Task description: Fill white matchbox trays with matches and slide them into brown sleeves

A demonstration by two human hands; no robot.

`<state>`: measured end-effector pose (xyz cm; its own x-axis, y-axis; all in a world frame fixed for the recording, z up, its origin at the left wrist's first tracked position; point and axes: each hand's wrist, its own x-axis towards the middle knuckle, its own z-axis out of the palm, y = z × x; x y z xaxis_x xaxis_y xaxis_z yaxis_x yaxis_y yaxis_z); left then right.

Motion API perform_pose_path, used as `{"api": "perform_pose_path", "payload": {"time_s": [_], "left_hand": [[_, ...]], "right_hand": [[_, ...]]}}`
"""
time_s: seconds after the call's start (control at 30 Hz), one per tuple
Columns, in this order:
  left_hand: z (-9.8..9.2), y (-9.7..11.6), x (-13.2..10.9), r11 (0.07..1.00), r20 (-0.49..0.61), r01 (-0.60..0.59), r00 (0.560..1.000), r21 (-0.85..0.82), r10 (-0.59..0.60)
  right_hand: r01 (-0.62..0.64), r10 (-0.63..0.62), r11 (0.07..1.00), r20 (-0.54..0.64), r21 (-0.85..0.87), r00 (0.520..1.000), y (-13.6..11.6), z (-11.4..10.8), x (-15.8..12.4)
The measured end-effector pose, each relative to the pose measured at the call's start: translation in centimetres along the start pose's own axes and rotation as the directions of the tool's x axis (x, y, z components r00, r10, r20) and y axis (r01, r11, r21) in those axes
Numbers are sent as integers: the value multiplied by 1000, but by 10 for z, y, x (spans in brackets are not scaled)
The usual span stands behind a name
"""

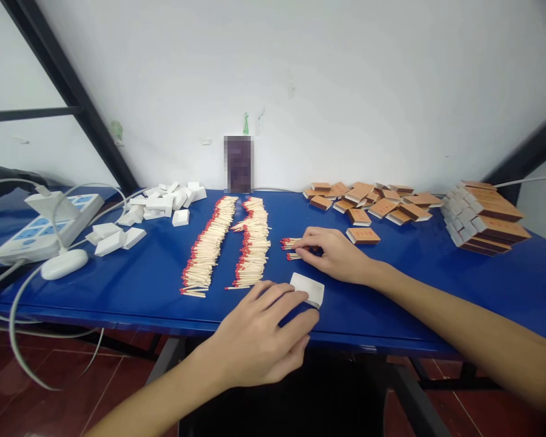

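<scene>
My left hand (pixel 270 331) is closed at the front edge of the table, its fingertips against a small white matchbox tray (pixel 308 287). The tray lies on the blue surface. Beyond it, my right hand (pixel 334 254) pinches a few red-headed matches (pixel 290 243) between thumb and fingers; their rear ends are hidden. A few more matches (pixel 293 257) lie just under the thumb. To the left of my hands, two long rows of matches run away from me: a nearer row (pixel 253 246) and a farther-left row (pixel 209 243).
White matchbox trays (pixel 157 203) are heaped at the back left, beside a power strip (pixel 50 227) with cables. Orange matchbox sleeves (pixel 368 197) lie scattered at the back right. Filled-looking matchboxes (pixel 486 215) are stacked at the far right. A pixelated dark rectangle (pixel 239 164) stands against the wall.
</scene>
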<state>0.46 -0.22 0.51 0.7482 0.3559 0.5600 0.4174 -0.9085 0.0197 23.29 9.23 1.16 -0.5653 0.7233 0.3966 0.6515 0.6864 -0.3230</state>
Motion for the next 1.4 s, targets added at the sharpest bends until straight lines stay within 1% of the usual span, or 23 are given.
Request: {"api": "perform_pose_path", "payload": {"time_s": [0.33, 0.53, 0.77, 1.17, 1.3, 1.4], "left_hand": [[1, 0, -1, 1000, 2, 0, 1000, -3, 0], [1, 0, -1, 1000, 13, -3, 1000, -4, 3], [1, 0, -1, 1000, 15, -5, 1000, -1, 5], [2, 0, -1, 1000, 4, -8, 1000, 13, 8], [2, 0, -1, 1000, 9, -14, 1000, 9, 14], [2, 0, -1, 1000, 10, -15, 1000, 10, 15]], "right_hand": [[-9, 9, 1000, 12, 10, 1000, 0, -1, 1], [-26, 27, 999, -8, 37, 1000, 1, -2, 0], [-10, 10, 999, 1, 47, 1000, 3, -3, 0], [-48, 49, 995, -15, 86, 999, 3, -3, 0], [-65, 68, 996, -50, 68, 996, 5, -1, -1], [-75, 77, 996, -43, 54, 996, 6, 0, -1]]}}
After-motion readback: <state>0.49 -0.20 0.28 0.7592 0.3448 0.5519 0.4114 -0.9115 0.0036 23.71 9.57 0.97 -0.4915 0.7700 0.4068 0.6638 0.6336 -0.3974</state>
